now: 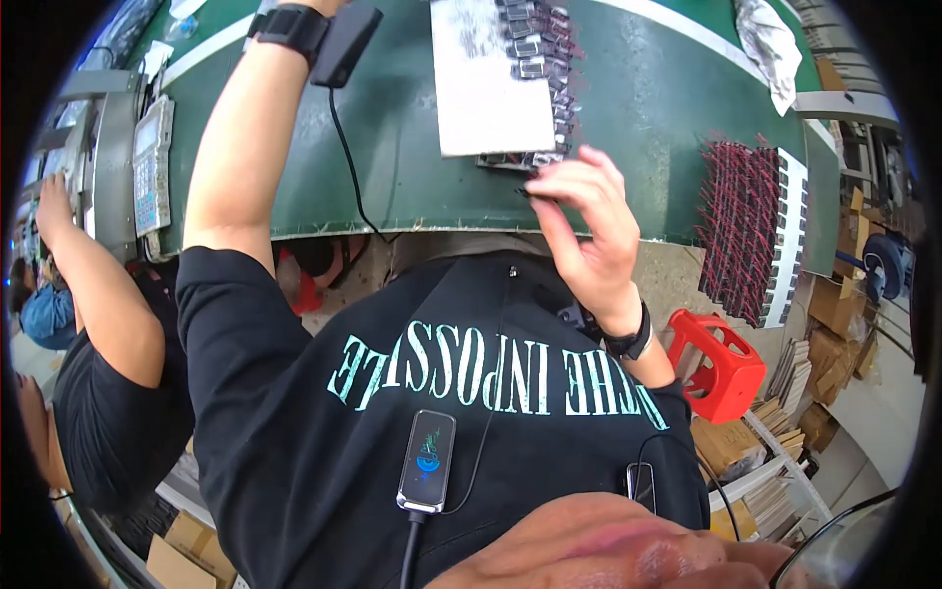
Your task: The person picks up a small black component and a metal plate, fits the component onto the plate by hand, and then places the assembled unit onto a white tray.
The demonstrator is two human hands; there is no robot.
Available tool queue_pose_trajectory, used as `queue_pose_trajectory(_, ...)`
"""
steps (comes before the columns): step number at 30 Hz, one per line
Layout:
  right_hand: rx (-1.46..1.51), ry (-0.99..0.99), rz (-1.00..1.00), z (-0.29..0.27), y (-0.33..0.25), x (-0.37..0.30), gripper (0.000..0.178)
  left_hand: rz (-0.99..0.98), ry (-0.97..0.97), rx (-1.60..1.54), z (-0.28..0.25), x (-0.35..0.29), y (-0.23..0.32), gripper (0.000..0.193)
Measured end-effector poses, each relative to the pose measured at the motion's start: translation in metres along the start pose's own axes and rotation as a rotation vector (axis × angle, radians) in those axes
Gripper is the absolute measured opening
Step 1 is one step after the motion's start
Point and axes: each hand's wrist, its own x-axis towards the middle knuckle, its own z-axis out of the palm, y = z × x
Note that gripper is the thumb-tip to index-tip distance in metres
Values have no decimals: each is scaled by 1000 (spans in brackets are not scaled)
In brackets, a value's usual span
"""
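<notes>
My right hand [596,211] is closed in a pinch, thumb against fingertips, on a small black part [523,191] at the table's near edge. Just beyond it, a white board [494,113] lies with a row of small black parts with dark red wires [530,69] along its right side. My left forearm reaches to the top edge, where the hand itself is cut off. A black strap [290,31] rings that wrist, with a dark box-shaped device [345,47] and its cable beside it.
The green table [392,147] spans the front. Many red-wired black parts [736,226] line a white strip at the right. A red plastic stool [721,368] stands below them. A control panel [150,177] is at left, near a co-worker's arm [108,285]. A white cloth [768,49] hangs top right.
</notes>
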Motion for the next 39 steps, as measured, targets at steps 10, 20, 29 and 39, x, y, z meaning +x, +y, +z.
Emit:
queue_pose_trajectory(10, 274, 227, 489, -30, 4, -22, 22, 31, -185, 80, 34, 56, -12, 22)
queue_pose_trajectory(20, 102, 127, 452, -30, 32, 14, 12, 308, 151, 666, 63, 33, 3, 23)
queue_pose_trajectory(29, -116, -39, 382, -10, 43, 32, 12, 518, 371, 721, 97, -33, 37, 24)
queue_pose_trajectory(39, -346, 59, 166, -3, 43, 29, 15, 962, 244, 782, 140, -102, -28, 37)
